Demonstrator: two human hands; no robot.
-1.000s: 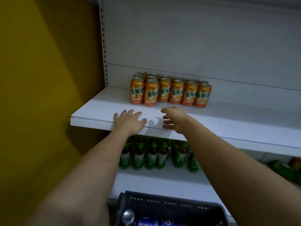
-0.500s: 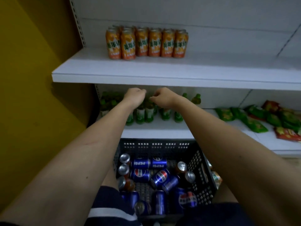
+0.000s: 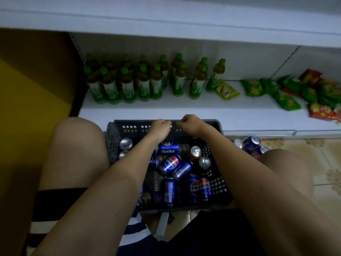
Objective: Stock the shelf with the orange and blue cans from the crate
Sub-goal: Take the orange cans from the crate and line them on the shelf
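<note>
Nearest the person, below both sets of fingers, the dark perforated plastic crate (image 3: 217, 183) holds a loose pile of blue aluminium cola cans (image 3: 170, 164), lying at all angles, with one brownish-orange can (image 3: 195, 152) standing among them beneath the right fingers. Many cans are not yet shelved, so the job appears well short of complete.

The left hand (image 3: 160, 127) and right hand (image 3: 191, 124) hover side by side over the crate's far rim, fingers curled loosely inward. Neither holds a can; no grasp has begun.

To the right of the right fingers, more blue cans on the floor (image 3: 249, 144) lie outside the crate.

Beyond the fingers, the lower white metal shelf (image 3: 184, 111) carries green-capped plastic bottles (image 3: 127, 84) and green and red snack packets (image 3: 287, 93).

Farthest, the upper white shelf edge (image 3: 166, 24) crosses the top; its stock is out of view.
</note>
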